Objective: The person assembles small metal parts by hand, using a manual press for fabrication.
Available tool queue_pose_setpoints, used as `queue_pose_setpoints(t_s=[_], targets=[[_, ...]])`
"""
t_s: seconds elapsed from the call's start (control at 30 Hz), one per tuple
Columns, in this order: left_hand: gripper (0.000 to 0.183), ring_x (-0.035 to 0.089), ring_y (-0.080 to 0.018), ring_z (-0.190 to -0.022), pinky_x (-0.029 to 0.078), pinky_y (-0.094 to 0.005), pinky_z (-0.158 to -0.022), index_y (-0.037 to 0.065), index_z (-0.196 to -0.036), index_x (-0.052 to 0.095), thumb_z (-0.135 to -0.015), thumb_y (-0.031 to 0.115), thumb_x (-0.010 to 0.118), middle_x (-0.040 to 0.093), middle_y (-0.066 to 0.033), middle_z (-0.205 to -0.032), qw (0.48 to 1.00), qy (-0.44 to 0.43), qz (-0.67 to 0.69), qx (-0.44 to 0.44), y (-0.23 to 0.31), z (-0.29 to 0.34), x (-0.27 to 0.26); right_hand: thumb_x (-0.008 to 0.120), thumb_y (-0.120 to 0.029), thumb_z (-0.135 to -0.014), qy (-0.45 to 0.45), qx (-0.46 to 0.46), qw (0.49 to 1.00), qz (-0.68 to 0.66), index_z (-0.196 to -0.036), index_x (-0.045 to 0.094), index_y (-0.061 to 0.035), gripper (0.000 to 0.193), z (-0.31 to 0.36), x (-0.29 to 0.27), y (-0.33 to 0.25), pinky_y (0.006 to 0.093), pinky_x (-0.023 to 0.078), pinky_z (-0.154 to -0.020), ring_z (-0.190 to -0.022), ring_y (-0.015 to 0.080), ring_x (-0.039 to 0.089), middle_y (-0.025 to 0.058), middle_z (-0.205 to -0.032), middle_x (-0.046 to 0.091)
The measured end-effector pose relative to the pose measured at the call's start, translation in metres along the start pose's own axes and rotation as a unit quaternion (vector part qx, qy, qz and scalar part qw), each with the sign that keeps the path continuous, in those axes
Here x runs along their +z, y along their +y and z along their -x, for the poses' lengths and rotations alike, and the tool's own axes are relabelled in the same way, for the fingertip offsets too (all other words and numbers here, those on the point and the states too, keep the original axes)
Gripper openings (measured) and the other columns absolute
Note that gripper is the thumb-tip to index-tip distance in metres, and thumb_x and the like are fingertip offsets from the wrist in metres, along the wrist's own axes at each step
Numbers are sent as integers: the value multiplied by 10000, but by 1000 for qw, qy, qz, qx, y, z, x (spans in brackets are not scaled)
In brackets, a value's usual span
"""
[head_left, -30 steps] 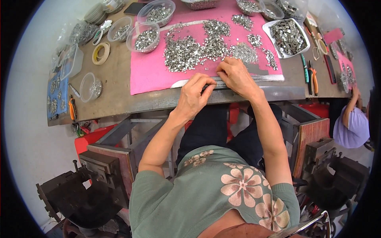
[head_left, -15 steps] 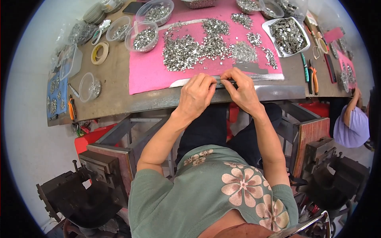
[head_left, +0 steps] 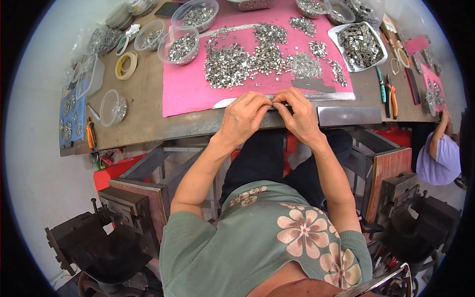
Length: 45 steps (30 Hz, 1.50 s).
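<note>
At the near edge of the workbench, my left hand (head_left: 244, 117) and my right hand (head_left: 299, 117) meet fingertip to fingertip. Both are pinched closed; whatever small piece lies between them is too hidden to name. A dark narrow bit shows beside the right fingers. Just beyond is the pink mat (head_left: 185, 94) with a pale strip (head_left: 334, 96) along its front. On the mat lie heaps of small silvery metal pieces (head_left: 227, 67), a pile of thin shiny pins (head_left: 305, 66) and grey flat strips (head_left: 313, 85).
Clear tubs of metal parts (head_left: 180, 47) stand at the back left, a white tray of darker parts (head_left: 358, 45) at the right. Tape rolls (head_left: 126, 66), orange-handled pliers (head_left: 391, 96) and a flat metal plate (head_left: 349, 116) lie around. Another person (head_left: 438, 153) sits far right.
Both hands stay at the bench edge with fingertips still together. The right hand has shifted slightly left and its fingers have changed position a little.
</note>
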<state>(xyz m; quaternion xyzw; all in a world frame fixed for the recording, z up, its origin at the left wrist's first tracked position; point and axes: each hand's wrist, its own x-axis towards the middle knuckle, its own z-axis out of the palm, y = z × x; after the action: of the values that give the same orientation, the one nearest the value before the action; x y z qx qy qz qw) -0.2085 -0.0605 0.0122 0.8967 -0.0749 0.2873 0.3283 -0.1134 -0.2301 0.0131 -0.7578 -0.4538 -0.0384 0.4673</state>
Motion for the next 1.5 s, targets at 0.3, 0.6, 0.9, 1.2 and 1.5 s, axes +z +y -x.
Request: queue_pose_setpoints(t_s=[0.3, 0.6, 0.9, 1.2, 1.5], targets=[[147, 700, -248, -824, 556, -334, -707, -2, -1011, 691, -870, -13, 730, 704, -119, -973, 992, 1, 85, -94, 0, 6, 4, 733, 1, -838, 7, -55, 996, 77, -949, 671, -12, 128, 4, 1, -2, 387, 480, -824, -919, 290, 639, 100, -988, 678], [142, 690, -291, -799, 549, -366, -687, 4, -1012, 676, -875, -16, 708, 683, -128, -946, 995, -26, 56, -79, 1, 2, 1, 725, -13, -851, -16, -22, 998, 57, -959, 709, -14, 109, -3, -13, 5, 377, 475, -833, -873, 285, 650, 100, -938, 695], [154, 664, -308, -837, 542, -412, -739, 27, -973, 650, -838, 15, 722, 647, -109, -916, 997, 5, -65, -36, 11, 2, 8, 711, -28, -862, -4, -30, 998, 62, -947, 704, -26, 86, -12, -5, 6, 380, 446, -775, -813, 271, 628, 86, -880, 666], [160, 660, -315, -891, 508, -494, -884, 23, -955, 697, -833, 100, 767, 693, -115, -1030, 997, 31, -60, 48, 1, 11, 8, 698, -89, -872, -38, -57, 991, 114, -947, 715, -37, 92, -50, 29, 24, 423, 447, -787, -851, 301, 619, 106, -859, 621], [94, 597, -242, -875, 399, -404, -877, 90, -956, 740, -867, 122, 740, 660, -44, -866, 990, 64, -103, -70, -33, -13, -12, 704, -105, -852, -84, -68, 987, 118, -870, 678, -38, 74, -55, 23, 28, 421, 447, -788, -857, 310, 605, 108, -853, 605]])
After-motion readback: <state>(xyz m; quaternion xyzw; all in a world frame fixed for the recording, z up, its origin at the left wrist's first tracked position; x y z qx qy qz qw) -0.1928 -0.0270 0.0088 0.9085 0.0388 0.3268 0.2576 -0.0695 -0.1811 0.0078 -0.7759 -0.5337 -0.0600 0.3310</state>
